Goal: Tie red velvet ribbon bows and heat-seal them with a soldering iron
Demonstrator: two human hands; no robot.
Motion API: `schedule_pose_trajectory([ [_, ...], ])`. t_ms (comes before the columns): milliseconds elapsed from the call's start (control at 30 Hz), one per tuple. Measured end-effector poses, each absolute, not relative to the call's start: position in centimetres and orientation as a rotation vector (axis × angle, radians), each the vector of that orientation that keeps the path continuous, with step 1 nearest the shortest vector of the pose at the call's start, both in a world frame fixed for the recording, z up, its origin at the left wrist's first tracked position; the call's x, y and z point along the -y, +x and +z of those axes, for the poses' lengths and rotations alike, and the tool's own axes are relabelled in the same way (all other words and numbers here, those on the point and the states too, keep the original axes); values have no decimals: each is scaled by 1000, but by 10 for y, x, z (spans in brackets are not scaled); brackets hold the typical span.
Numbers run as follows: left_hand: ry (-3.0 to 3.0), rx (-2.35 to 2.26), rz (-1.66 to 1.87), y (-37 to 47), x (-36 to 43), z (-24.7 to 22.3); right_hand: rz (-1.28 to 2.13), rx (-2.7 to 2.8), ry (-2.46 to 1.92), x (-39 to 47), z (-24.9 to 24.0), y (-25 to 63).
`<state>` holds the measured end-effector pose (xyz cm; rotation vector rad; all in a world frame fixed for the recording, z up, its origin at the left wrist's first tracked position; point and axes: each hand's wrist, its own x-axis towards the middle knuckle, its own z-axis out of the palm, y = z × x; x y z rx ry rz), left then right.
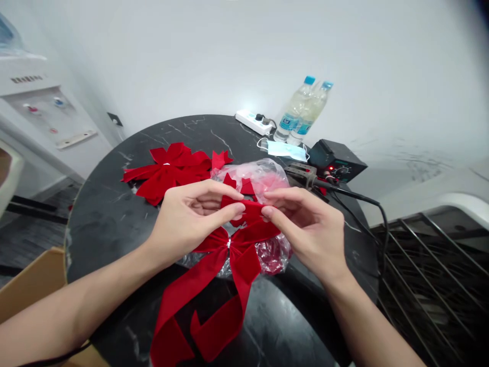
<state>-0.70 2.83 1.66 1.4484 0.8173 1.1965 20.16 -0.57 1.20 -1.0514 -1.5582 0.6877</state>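
Between them, my left hand (194,214) and my right hand (305,219) pinch a short piece of red ribbon (251,208) by its two ends, thumbs on the near side. Just below my fingers lies a large red ribbon bow (229,262), tied at its middle with a silvery wire, its long tails reaching toward me. A clear plastic bag (273,176) with more red pieces in it lies behind and under my hands. Farther left, a pile of red bows (171,171) rests on the round black marbled table (114,214). My fingers hide part of the held ribbon.
A soldering station (338,160) with a lit red lamp and black cable stands at the right. Behind are a blue face mask (287,150), two water bottles (300,112) and a white power strip (252,122). A metal rack (431,285) borders the table's right; a water dispenser (49,107) stands left.
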Motion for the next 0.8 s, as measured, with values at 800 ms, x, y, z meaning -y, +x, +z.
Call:
schedule_pose_trajectory([
  [800, 1431, -903, 991, -13, -32, 15, 884, 1482, -1028, 5, 9, 201],
])
